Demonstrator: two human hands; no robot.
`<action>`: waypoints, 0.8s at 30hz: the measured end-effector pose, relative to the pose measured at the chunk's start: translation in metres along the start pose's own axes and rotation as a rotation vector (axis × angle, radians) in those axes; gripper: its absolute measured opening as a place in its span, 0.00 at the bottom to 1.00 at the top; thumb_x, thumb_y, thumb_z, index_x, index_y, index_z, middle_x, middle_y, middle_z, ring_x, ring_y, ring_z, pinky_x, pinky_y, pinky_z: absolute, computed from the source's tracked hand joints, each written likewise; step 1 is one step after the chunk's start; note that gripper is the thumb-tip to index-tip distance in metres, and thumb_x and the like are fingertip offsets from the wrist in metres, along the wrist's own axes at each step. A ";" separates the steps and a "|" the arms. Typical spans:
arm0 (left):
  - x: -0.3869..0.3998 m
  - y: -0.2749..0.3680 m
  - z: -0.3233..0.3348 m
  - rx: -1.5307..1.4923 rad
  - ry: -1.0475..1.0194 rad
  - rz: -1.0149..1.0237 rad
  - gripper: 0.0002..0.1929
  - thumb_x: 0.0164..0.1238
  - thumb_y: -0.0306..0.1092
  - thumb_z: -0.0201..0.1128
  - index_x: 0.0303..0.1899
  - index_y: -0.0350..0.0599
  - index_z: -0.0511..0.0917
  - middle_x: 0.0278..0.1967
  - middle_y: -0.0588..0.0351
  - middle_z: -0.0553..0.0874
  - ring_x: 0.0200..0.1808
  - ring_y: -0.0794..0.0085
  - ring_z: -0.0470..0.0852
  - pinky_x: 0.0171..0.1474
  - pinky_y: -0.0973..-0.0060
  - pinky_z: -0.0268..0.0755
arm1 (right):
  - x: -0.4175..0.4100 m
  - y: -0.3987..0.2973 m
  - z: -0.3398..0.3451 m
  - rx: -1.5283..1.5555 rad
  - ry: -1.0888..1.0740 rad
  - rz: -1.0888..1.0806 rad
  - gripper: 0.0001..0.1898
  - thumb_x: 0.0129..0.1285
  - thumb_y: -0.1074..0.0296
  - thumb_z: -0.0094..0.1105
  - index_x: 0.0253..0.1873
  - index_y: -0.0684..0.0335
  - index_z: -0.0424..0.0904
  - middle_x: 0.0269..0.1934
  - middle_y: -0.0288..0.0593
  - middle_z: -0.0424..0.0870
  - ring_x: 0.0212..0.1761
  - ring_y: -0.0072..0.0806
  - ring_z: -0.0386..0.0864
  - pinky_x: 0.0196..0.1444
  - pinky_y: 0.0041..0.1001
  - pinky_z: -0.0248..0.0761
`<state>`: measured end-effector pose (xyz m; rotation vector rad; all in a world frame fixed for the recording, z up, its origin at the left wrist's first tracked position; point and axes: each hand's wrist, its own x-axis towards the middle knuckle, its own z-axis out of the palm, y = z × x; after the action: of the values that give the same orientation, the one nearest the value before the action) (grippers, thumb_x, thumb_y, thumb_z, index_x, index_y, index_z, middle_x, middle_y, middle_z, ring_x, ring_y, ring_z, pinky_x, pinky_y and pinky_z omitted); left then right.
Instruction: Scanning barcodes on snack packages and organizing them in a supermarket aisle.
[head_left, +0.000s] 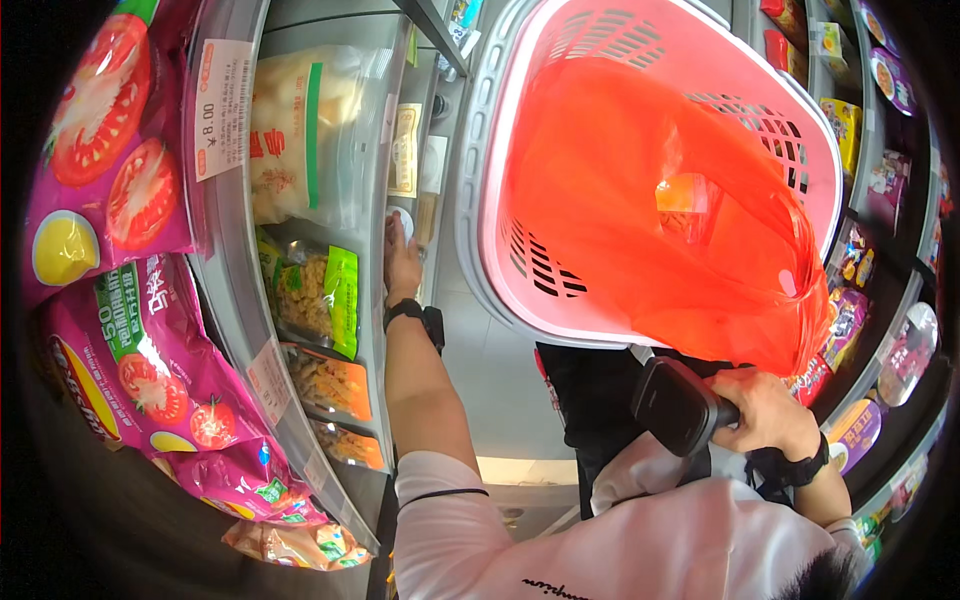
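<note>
My left hand (405, 259) reaches down past a shelf edge to the lower shelf. Its fingers are at a round white object (401, 221), partly hidden; whether they grip it I cannot tell. My right hand (769, 412) is closed around the handle of a black handheld barcode scanner (679, 405), held in front of my body. Ahead of it is a pink plastic basket (592, 326) with a grey rim. A red plastic bag (600, 180) lies spread inside and hangs over the near side. In the bag sits a small orange-topped snack pack (682, 202).
Left shelving holds a large transparent food bag (322, 135), a green-labelled snack bag (315, 292) and orange-labelled packs (326, 379). Purple chip bags (157, 360) stand nearest on the left. A price tag (223, 109) marks the shelf edge. Packaged food (855, 435) lines the right shelves.
</note>
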<state>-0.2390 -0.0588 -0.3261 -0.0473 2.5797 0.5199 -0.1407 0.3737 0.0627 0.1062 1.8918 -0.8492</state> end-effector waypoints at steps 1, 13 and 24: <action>0.001 -0.005 0.004 -0.012 0.005 -0.014 0.36 0.59 0.22 0.55 0.69 0.51 0.52 0.67 0.49 0.60 0.68 0.56 0.57 0.70 0.67 0.51 | -0.001 0.000 0.000 -0.006 -0.002 -0.003 0.23 0.38 0.64 0.63 0.44 0.63 0.77 0.28 0.46 0.76 0.34 0.43 0.77 0.33 0.35 0.71; 0.013 -0.060 0.043 0.013 0.037 -0.149 0.30 0.63 0.31 0.51 0.67 0.56 0.55 0.67 0.54 0.61 0.67 0.57 0.59 0.67 0.64 0.53 | -0.012 0.016 0.005 -0.013 0.026 0.064 0.22 0.38 0.65 0.61 0.44 0.62 0.77 0.28 0.47 0.78 0.33 0.44 0.78 0.36 0.34 0.71; -0.085 0.117 -0.086 -0.009 -0.192 -0.131 0.18 0.65 0.44 0.49 0.45 0.39 0.75 0.40 0.38 0.80 0.46 0.44 0.77 0.48 0.56 0.70 | -0.024 0.012 -0.007 0.374 0.147 -0.226 0.21 0.39 0.69 0.61 0.43 0.65 0.76 0.30 0.49 0.77 0.32 0.45 0.77 0.33 0.34 0.71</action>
<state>-0.2202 0.0122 -0.1747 -0.1602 2.3685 0.4640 -0.1294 0.3934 0.0782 0.1906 1.8827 -1.3781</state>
